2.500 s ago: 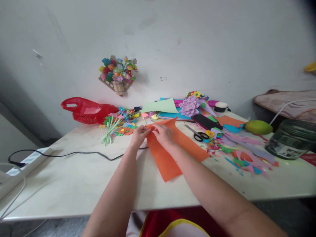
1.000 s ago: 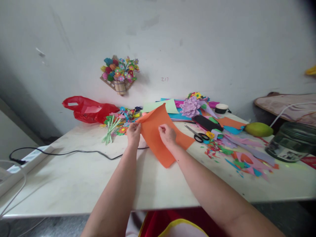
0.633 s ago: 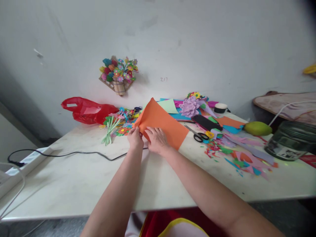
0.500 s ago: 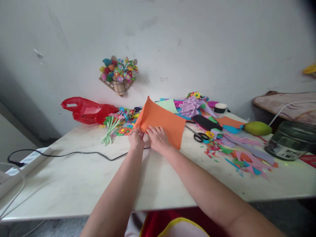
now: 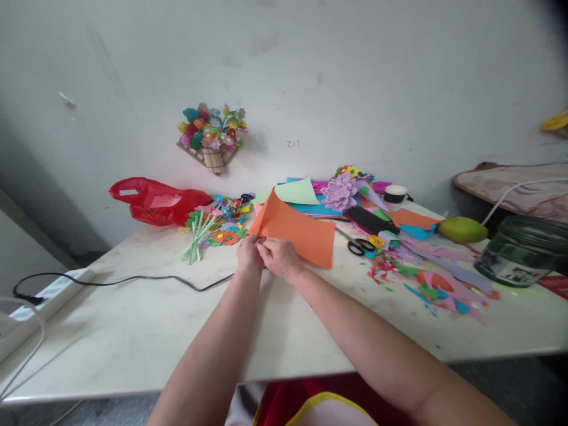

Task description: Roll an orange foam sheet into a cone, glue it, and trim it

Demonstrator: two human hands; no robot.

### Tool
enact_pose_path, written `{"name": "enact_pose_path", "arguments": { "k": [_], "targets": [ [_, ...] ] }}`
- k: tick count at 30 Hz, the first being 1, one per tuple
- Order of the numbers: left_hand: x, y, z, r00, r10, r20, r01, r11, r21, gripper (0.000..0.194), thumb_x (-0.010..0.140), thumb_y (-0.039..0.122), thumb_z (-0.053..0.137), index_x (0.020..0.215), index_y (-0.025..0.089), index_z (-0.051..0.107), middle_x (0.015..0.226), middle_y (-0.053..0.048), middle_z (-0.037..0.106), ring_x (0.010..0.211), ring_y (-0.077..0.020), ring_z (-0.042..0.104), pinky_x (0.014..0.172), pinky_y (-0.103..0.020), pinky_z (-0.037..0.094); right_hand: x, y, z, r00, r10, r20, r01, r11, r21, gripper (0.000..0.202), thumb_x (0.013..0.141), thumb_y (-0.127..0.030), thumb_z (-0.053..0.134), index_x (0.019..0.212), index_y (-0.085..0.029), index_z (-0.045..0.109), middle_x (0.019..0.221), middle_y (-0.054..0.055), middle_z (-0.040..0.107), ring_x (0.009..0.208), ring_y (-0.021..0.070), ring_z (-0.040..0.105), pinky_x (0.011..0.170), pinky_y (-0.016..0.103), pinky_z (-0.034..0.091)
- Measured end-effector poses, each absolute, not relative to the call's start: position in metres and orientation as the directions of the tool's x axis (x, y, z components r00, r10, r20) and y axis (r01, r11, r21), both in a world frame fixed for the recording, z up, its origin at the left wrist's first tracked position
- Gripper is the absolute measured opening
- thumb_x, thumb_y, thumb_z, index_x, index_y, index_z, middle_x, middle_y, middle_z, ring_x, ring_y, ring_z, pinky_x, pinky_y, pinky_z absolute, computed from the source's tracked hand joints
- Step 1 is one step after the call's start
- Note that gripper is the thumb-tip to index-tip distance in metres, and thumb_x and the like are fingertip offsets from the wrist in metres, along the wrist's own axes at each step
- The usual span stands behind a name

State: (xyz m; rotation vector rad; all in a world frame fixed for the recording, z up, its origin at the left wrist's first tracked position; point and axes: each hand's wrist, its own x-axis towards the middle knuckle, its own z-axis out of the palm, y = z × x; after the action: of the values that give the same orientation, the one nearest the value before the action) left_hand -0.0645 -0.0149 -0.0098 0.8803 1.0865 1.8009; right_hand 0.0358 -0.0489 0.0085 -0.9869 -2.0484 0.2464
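Observation:
An orange sheet (image 5: pixel 302 234) rises over the middle of the table, its left part folded up to a peak. My left hand (image 5: pixel 249 253) is closed on the sheet's near left corner. Right beside it, my right hand (image 5: pixel 279 255) pinches the same near edge, fingertips touching the left hand's. Behind the sheet lies a pale green sheet (image 5: pixel 295 192). Black-handled scissors (image 5: pixel 358 245) rest to the right, near a black phone (image 5: pixel 371 220) and a purple flower (image 5: pixel 339 191).
Coloured scraps (image 5: pixel 444 287), a green fruit (image 5: pixel 462 229) and a glass jar (image 5: pixel 521 251) are at the right. At the left are a red plastic bag (image 5: pixel 162 201), pale green sticks (image 5: pixel 199 236), a power strip (image 5: pixel 55 296) and a black cable (image 5: pixel 173 278).
The orange sheet's raised peak has dropped lower, showing more of the pale green sheet. My right hand has drawn its spread fingers in to a pinch beside my left hand.

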Motion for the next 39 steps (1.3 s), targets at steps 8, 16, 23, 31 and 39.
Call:
{"name": "enact_pose_path", "arguments": {
  "k": [8, 16, 23, 31, 39],
  "targets": [
    [-0.058, -0.029, 0.010, -0.306, 0.938, -0.165, -0.681, -0.095, 0.726, 0.008, 0.067, 0.018, 0.054, 0.062, 0.018, 0.046, 0.053, 0.001, 0.052, 0.042, -0.0099, 0.050, 0.041, -0.022, 0.038, 0.024, -0.046, 0.004, -0.321, 0.943, -0.086, -0.360, -0.205, -0.910, 0.035, 0.077, -0.047, 0.047, 0.076, -0.014, 0.058, 0.053, -0.004, 0.049, 0.039, 0.0053, 0.039, 0.037, 0.017, 0.026],
    [-0.054, -0.028, 0.011, -0.336, 0.934, -0.121, -0.714, -0.169, 0.679, 0.007, 0.067, 0.011, 0.052, 0.063, 0.015, 0.048, 0.056, 0.001, 0.053, 0.049, -0.0080, 0.053, 0.044, -0.018, 0.039, 0.018, -0.048, 0.006, -0.086, 0.995, 0.039, -0.677, -0.030, -0.736, 0.018, 0.071, -0.035, 0.059, 0.073, -0.017, 0.055, 0.062, -0.003, 0.056, 0.049, 0.0061, 0.048, 0.043, 0.016, 0.036],
    [-0.043, -0.033, 0.013, -0.158, 0.976, -0.153, -0.660, 0.011, 0.752, 0.005, 0.064, 0.016, 0.055, 0.067, 0.014, 0.051, 0.059, -0.004, 0.055, 0.050, -0.0134, 0.055, 0.045, -0.025, 0.045, 0.040, -0.027, 0.010, -0.072, 0.988, -0.136, -0.757, -0.143, -0.638, 0.026, 0.080, -0.034, 0.046, 0.061, -0.017, 0.048, 0.053, 0.002, 0.056, 0.042, 0.0085, 0.048, 0.039, 0.020, 0.037],
    [-0.068, -0.036, 0.020, -0.268, 0.953, -0.144, -0.683, -0.082, 0.726, 0.059, 0.060, 0.073, 0.047, 0.084, 0.019, 0.044, 0.082, -0.012, 0.056, 0.078, -0.0272, 0.061, 0.064, -0.042, 0.050, 0.040, -0.036, 0.012, 0.074, 0.989, 0.127, -0.479, 0.147, -0.865, 0.024, 0.070, -0.037, 0.055, 0.057, -0.018, 0.048, 0.043, -0.004, 0.048, 0.034, 0.0062, 0.036, 0.033, 0.019, 0.026],
    [-0.085, -0.040, 0.021, -0.021, 0.999, 0.031, -0.718, -0.036, 0.695, 0.046, 0.072, 0.058, 0.050, 0.093, 0.018, 0.058, 0.088, -0.009, 0.064, 0.081, -0.0231, 0.060, 0.069, -0.036, 0.050, 0.044, -0.040, 0.011, -0.041, 0.938, 0.345, -0.300, 0.318, -0.899, 0.016, 0.061, -0.026, 0.058, 0.050, -0.018, 0.049, 0.043, -0.005, 0.049, 0.040, 0.0081, 0.045, 0.040, 0.019, 0.037]
  ]
}}
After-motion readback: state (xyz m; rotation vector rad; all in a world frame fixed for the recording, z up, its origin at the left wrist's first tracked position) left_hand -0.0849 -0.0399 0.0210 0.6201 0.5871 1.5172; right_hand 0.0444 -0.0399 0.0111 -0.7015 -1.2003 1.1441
